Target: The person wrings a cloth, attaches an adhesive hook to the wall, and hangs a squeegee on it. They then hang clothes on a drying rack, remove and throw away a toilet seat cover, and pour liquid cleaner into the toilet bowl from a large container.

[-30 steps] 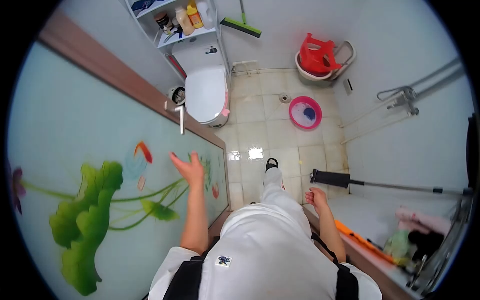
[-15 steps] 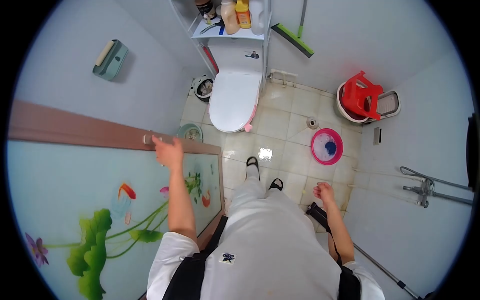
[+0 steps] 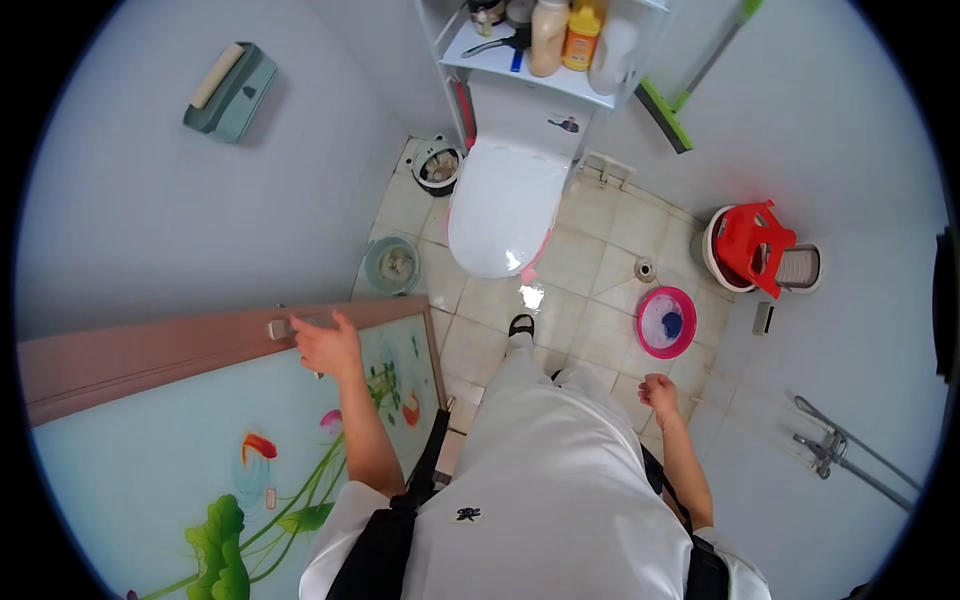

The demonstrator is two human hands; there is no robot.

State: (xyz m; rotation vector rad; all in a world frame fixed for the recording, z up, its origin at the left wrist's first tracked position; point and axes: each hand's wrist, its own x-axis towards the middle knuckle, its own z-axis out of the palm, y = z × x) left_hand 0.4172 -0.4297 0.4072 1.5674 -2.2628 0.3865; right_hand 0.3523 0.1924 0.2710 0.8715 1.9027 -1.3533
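Note:
My left hand (image 3: 328,348) is at the edge of a door (image 3: 180,345) with a brown frame and a glass panel painted with lotus and fish. Its thumb and fingers are apart, with the fingertips beside the metal door handle (image 3: 279,329); whether they touch it I cannot tell. My right hand (image 3: 658,392) hangs by my side with loosely curled fingers and nothing visible in them. Just ahead of it on the floor stands a pink basin (image 3: 650,342) of sudsy water with a dark blue thing (image 3: 672,325) in it.
Ahead is a white toilet (image 3: 507,205) below a shelf of bottles (image 3: 548,40). Two small bins (image 3: 391,265) stand left of it. A red stool (image 3: 752,240) rests on a bucket at the right. A squeegee (image 3: 665,115) leans on the wall near a floor drain (image 3: 644,268).
My view has turned and moved forward. The door has swung a little, its top edge now lower in view, and my left hand has moved with it. My right hand stays curled.

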